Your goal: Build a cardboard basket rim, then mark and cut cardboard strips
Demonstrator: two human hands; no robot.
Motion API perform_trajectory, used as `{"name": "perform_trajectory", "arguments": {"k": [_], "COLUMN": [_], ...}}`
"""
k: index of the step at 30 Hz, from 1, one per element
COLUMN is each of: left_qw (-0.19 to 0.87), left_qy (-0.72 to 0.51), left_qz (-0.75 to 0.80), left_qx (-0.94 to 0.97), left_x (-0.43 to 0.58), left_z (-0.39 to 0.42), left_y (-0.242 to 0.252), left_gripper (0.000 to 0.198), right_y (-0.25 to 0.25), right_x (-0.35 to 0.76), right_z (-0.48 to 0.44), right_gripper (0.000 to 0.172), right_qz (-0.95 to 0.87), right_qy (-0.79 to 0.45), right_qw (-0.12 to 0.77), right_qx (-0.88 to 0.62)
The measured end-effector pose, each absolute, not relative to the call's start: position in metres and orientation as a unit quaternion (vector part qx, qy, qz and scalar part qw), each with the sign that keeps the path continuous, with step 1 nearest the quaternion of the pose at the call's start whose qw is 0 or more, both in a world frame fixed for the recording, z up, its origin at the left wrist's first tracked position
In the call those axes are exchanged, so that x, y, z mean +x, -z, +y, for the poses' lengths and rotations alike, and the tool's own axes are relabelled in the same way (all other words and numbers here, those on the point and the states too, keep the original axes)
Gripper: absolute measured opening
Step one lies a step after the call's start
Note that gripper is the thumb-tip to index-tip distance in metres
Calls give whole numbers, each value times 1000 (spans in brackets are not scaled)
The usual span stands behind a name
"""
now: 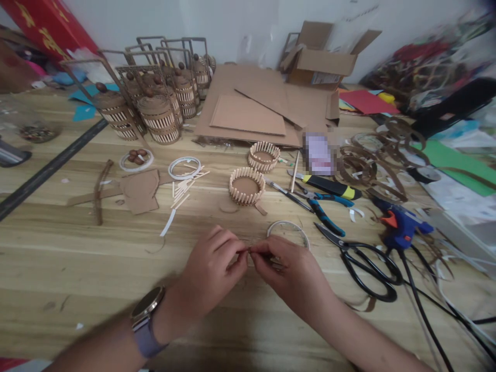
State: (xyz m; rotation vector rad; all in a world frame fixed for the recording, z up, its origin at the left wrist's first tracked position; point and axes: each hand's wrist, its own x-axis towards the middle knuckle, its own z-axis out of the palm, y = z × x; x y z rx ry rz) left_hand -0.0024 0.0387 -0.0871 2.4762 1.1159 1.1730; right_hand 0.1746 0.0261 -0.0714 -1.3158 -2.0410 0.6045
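Note:
My left hand (220,268), with a watch (148,305) on its wrist, pinches at the front middle of the table. Fingertip to fingertip with it, my right hand (289,268) is pinched too. Whatever tiny brownish thing lies between the fingertips is too small to name. Just behind my right hand is a white ring (292,224), partly covered by it. Beyond the hands stand two small round baskets of upright sticks, the nearer basket (247,187) and the farther basket (264,156), both with brown cardboard bases.
Right: scissors (372,271), pliers (327,217), utility knife (329,187), blue glue gun (405,227) with cords, brown strip coils (356,165). Left: loose sticks (182,191), a white tape roll (184,168), cardboard scraps (140,191). Behind: several stick lanterns (158,119), cardboard sheets (248,116), a box (321,62).

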Motion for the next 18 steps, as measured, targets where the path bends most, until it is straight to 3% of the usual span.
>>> {"name": "perform_trajectory", "arguments": {"k": [18], "left_qw": [101], "left_qy": [-380], "left_qz": [378], "left_qx": [838], "left_x": [-2], "left_z": [38], "left_y": [86], "left_gripper": [21], "right_y": [75], "right_x": [174], "right_z": [25], "right_gripper": [18], "right_qz": [-781], "right_qy": [-221], "right_qw": [311], "right_qx": [-494]}}
